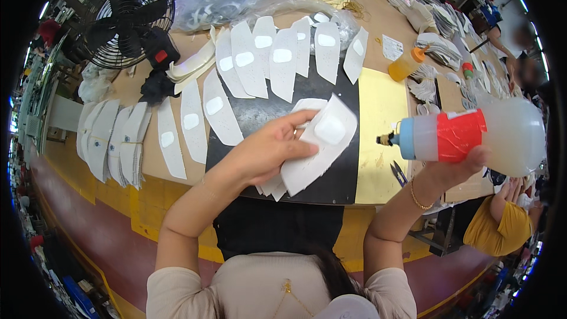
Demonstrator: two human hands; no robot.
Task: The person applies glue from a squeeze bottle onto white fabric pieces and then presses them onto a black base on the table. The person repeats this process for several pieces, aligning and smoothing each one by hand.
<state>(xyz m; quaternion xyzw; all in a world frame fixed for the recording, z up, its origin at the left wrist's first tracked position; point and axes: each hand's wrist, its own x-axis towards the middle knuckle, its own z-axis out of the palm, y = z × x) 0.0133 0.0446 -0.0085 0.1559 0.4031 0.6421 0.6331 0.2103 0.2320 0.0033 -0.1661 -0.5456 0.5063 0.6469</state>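
Note:
My left hand (269, 147) grips a small stack of white shaped pieces (319, 142), the top one carrying a smaller white patch at its middle. The stack is held above a black mat (331, 85) on the table. My right hand (458, 168) holds a translucent squeeze bottle (472, 136) with a red band and a blue nozzle, lying sideways with its dark tip pointing left toward the stack, a short gap away.
A fan of similar white pieces (266, 59) with patches is laid out across the mat and tan table. A black fan (127, 18) stands far left, an orange bottle (406, 64) far right. Small snips (398, 172) lie on a yellow sheet (381, 106). Other people sit at right.

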